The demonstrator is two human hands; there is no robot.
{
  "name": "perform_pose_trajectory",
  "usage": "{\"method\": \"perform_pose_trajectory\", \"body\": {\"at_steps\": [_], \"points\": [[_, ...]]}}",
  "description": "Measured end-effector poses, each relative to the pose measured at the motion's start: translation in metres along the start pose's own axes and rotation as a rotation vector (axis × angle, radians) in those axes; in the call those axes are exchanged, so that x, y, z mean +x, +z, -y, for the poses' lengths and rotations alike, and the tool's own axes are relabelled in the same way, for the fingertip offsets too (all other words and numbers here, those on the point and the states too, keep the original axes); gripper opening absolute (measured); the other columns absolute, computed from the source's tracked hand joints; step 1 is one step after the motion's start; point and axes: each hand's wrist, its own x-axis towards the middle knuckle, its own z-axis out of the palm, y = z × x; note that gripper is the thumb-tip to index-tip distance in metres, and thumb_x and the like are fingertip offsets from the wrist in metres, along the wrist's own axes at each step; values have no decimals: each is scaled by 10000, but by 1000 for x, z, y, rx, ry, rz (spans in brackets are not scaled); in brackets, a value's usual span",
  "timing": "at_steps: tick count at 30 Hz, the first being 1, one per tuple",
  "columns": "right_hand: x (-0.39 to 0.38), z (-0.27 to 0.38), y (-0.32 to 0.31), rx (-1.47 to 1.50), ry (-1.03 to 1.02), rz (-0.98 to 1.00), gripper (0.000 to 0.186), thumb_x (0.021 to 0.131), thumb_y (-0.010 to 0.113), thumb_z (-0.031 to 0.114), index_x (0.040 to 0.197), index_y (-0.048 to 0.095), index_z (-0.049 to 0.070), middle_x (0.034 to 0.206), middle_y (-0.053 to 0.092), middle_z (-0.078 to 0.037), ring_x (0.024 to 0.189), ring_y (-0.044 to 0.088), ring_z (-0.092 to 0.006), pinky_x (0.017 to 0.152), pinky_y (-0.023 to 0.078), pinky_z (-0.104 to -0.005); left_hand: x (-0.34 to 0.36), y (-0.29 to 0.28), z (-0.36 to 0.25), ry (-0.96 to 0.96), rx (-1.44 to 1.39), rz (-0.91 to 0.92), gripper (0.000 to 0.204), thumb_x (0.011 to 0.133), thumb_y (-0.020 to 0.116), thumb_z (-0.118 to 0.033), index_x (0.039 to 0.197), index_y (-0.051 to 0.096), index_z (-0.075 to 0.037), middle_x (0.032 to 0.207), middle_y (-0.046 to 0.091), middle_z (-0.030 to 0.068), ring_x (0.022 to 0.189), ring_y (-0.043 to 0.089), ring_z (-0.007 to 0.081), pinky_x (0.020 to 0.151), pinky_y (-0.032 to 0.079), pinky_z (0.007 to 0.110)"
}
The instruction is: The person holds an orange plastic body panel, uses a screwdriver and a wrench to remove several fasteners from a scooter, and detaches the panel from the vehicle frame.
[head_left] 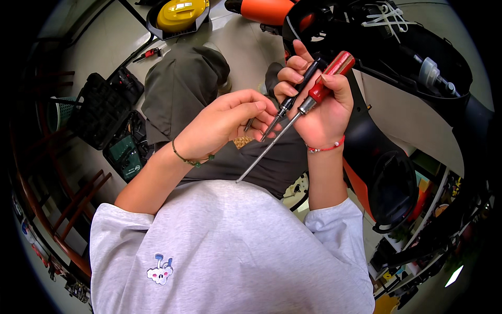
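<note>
My right hand (319, 104) grips two screwdrivers at once. One is a red-handled screwdriver (328, 78) with a long steel shaft pointing down-left toward my chest. The other is a black-handled screwdriver (299, 86), shorter, held between the fingers beside the red one. My left hand (225, 123) is cupped just left of the right hand, its fingertips touching the black screwdriver's shaft and tip. A small woven tan object (242, 142) shows under the left palm; what it is cannot be told. Both hands hover over my lap in dark trousers.
A black and orange scooter body (413, 99) with white zip ties fills the right side. An open black tool case (104, 110) with a green-labelled box lies on the floor at left. A yellow helmet (180, 13) sits at top. A small red-handled tool (149, 53) lies near it.
</note>
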Motion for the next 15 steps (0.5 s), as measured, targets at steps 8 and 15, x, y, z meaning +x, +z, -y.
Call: {"method": "perform_pose_trajectory", "body": {"at_steps": [8, 15], "points": [[8, -23, 6, -278, 140, -109, 575, 836, 545, 162, 1363, 440, -44, 1127, 584, -131, 992, 556, -212, 869, 465, -341, -4, 1, 4, -32, 180, -59, 163, 982, 601, -220, 972, 568, -61, 739, 627, -11, 593, 458, 10, 511, 322, 173], [25, -34, -32, -786, 79, -255, 425, 923, 599, 153, 1291, 499, -37, 1173, 622, -163, 1081, 617, -214, 925, 485, -331, -12, -60, 0, 120, 37, -311, 170, 1028, 510, -214, 980, 566, -61, 697, 509, -39, 565, 351, 11, 502, 248, 173]]}}
